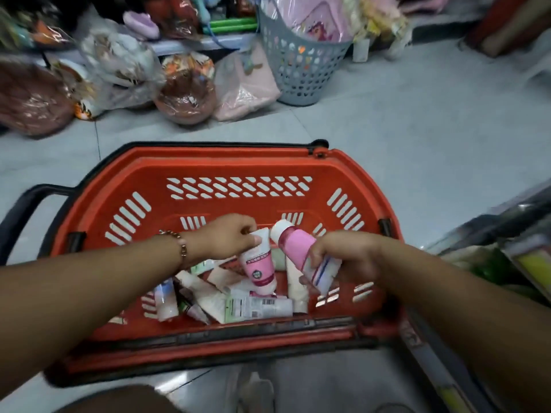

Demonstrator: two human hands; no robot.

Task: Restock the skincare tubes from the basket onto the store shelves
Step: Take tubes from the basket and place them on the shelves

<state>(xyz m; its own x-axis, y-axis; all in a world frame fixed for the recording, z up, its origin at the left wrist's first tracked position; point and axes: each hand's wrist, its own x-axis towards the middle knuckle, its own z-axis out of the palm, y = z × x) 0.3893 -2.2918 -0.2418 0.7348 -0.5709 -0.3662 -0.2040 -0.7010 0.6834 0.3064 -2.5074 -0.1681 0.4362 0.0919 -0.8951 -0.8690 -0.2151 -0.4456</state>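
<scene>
I am looking down into a red basket (208,165) that is sitting on the pale floor (417,138). My left hand (226,236) is curling its fingers round the top end of a pink and white tube (258,265), pinching it near the flat crimped end. The tube is hanging down over the pile, with its lower end just above the others. My right hand (346,257) is gripping another pink tube with a white cap (301,251), and the cap is pointing up and to the left. The two tubes are sitting just beside each other above the middle of the basket. More tubes (238,302) are lying in a jumble on the basket floor. A bracelet (180,244) is circling my left wrist. Past the basket, a grey basket with holes (298,61) is standing by wrapped soft toys (119,64).
</scene>
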